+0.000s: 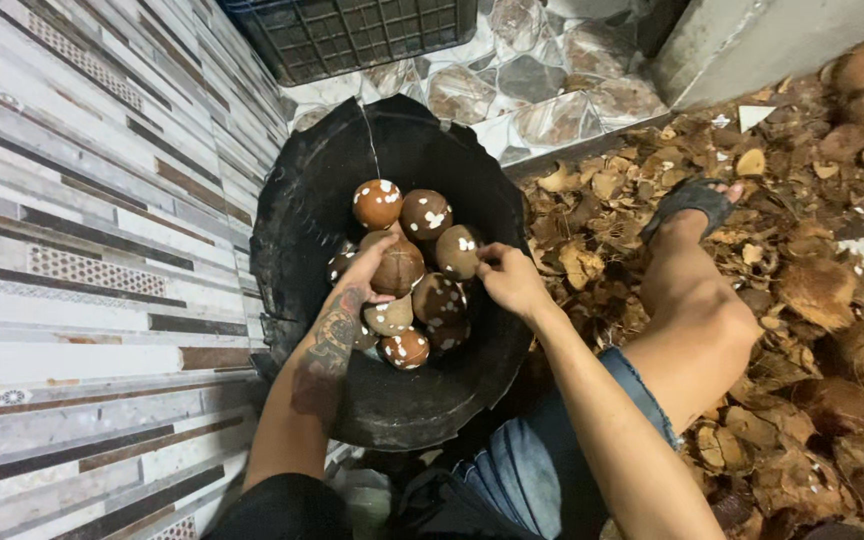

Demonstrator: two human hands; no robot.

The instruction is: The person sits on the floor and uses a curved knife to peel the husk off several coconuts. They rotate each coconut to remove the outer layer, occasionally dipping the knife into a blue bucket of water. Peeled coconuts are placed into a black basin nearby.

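Roughly ten husked coconuts [422,215] already sat in the black tub [297,215]; left hand [367,275] gripped one, right hand [510,280] pinched shut, piles of husk [802,290] on the right.

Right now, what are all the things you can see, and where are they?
Coconuts: about ten, brown with white patches, piled in the tub.
Tub: one, black, against the tiled wall.
Crate: one, dark, top of view.
Husk pieces: many, brown, covering the floor at right.
Sandal: one, dark, on a foot among husks.
Left hand: gripping one coconut.
Right hand: touching the pile's right side.
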